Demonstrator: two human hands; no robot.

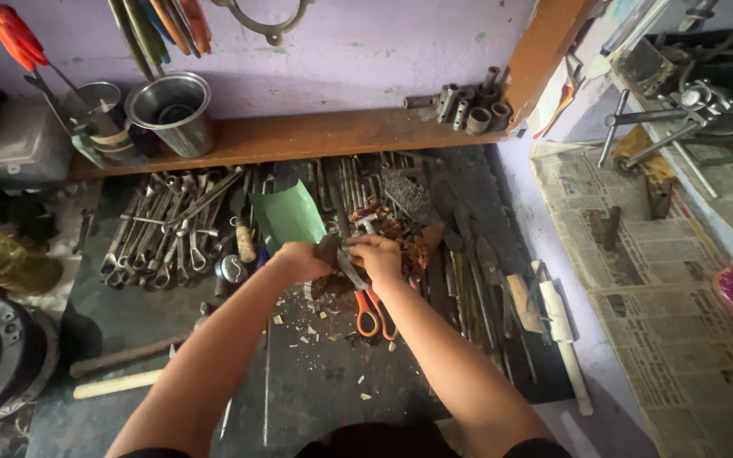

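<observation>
Both forearms lead up to left hand (299,259) and right hand (377,254) clamped around a metal tool (341,259); looks stiff, heavy, best held mid-body.

Both forearms are bare to above the elbow; the left hand (299,259) and right hand (377,257) wear no gloves; dark short sleeves edge the upper arms.

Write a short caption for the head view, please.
Both hands, left and right, grip a small metal part above orange-handled scissors.
</observation>
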